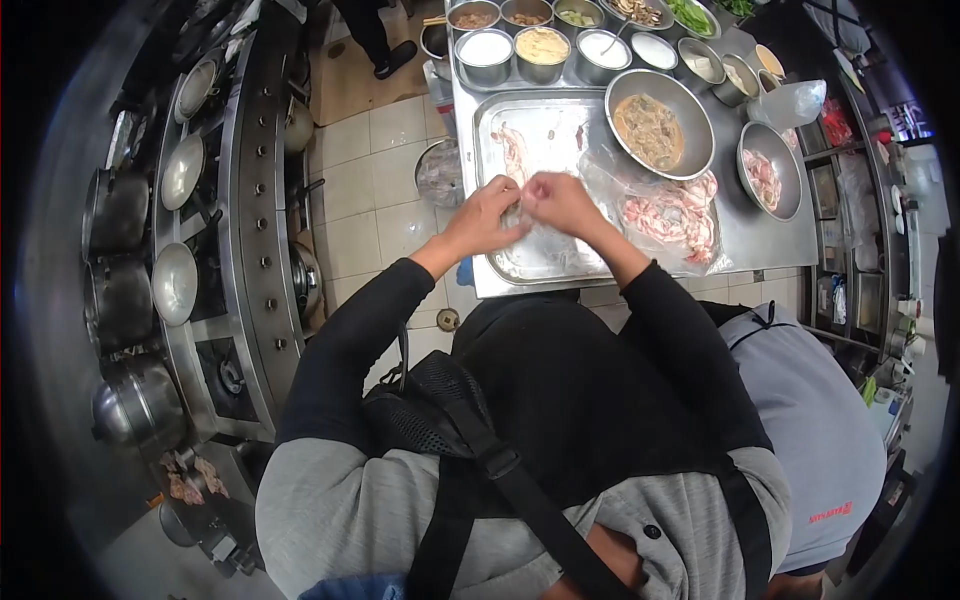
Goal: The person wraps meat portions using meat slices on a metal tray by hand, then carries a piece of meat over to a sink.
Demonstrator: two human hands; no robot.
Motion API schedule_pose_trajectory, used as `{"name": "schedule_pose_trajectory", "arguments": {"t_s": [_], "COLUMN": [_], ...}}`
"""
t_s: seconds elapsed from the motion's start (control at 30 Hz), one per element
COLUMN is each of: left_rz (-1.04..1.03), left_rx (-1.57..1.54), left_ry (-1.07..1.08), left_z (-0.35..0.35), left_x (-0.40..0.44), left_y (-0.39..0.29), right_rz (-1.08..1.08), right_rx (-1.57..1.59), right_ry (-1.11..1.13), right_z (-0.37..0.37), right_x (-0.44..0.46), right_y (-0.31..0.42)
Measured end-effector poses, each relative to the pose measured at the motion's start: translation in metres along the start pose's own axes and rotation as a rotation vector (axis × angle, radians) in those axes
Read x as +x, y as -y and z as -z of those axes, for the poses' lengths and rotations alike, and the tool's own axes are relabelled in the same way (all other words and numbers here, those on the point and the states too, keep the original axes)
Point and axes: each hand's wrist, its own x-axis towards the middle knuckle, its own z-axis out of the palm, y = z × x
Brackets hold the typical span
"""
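Over the metal tray (505, 262), my left hand (488, 217) and my right hand (563, 203) meet with curled fingers. Both are closed in a pinch, and what lies between the fingertips is too small and hidden to name. A strip of pale pink raw meat (513, 150) lies on the tray just beyond my hands. To the right of my right hand, a clear plastic bag (668, 222) with more raw meat rests over the tray's right side. Behind that bag stands a large steel bowl (614, 118) of meat in brownish marinade.
A smaller bowl of raw meat (762, 180) stands at the table's right. Several steel containers, including one of yellow paste (542, 48), line the back. A stove with woks (175, 284) runs along the left. A person in a light grey shirt (810, 430) is close on my right.
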Motion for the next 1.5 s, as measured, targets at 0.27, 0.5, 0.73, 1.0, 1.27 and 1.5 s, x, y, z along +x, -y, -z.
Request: {"name": "schedule_pose_trajectory", "arguments": {"t_s": [0.27,0.5,0.73,1.0,1.27,1.5], "left_rz": [0.296,0.013,0.127,0.164,-0.025,0.29], "left_rx": [-0.044,0.012,-0.04,-0.089,0.079,-0.023], "left_ry": [-0.067,-0.181,-0.041,0.12,-0.016,0.146], "left_z": [-0.002,-0.004,0.003,0.002,-0.013,0.006], "left_x": [0.043,0.027,0.04,-0.006,0.0,0.024], "left_y": [0.038,0.029,0.038,-0.004,0.008,0.001], "right_rz": [0.469,0.414,0.469,0.263,0.398,0.287], "right_rx": [-0.286,-0.173,-0.249,-0.204,-0.165,-0.201], "right_ry": [0.03,-0.058,-0.095,0.028,-0.047,0.11], "right_z": [0.011,0.002,0.0,-0.007,0.003,0.011], "right_x": [0.02,0.032,0.024,-0.041,-0.005,0.003], "right_y": [-0.013,-0.027,-0.027,-0.029,-0.035,-0.018]}}
